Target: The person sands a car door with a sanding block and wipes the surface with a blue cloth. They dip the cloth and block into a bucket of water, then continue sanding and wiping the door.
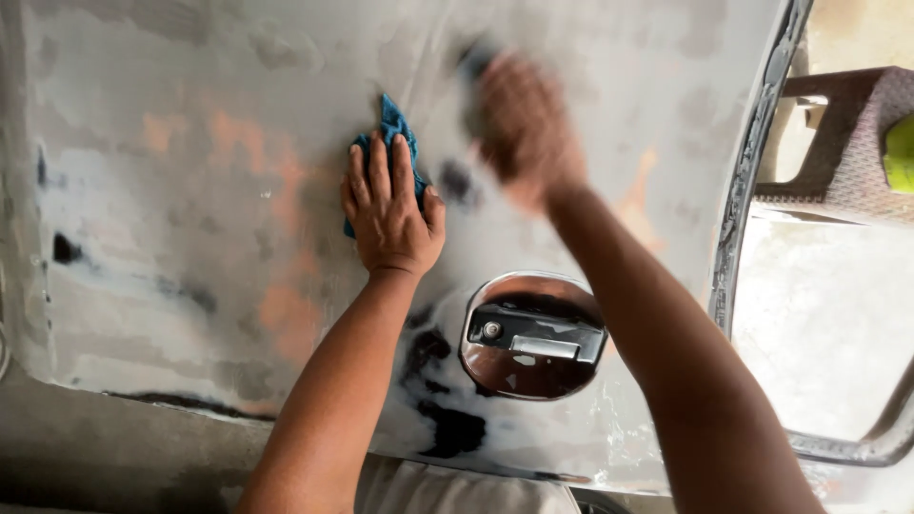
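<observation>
Flat, left hand (390, 214) presses blue cloth (392, 128) against panel (152, 190); right hand (522, 128) blurred, grip unclear.

A crumpled blue cloth (390, 143) lies pressed flat against the grey, sanded car door panel (171, 190).

A large grey sanded car door panel (190, 190), patched with orange and black spots, carries everything. A blue cloth (392, 128) lies pressed flat against it near the middle. An oval recessed metal door handle (533, 335) sits set into its lower part.
</observation>
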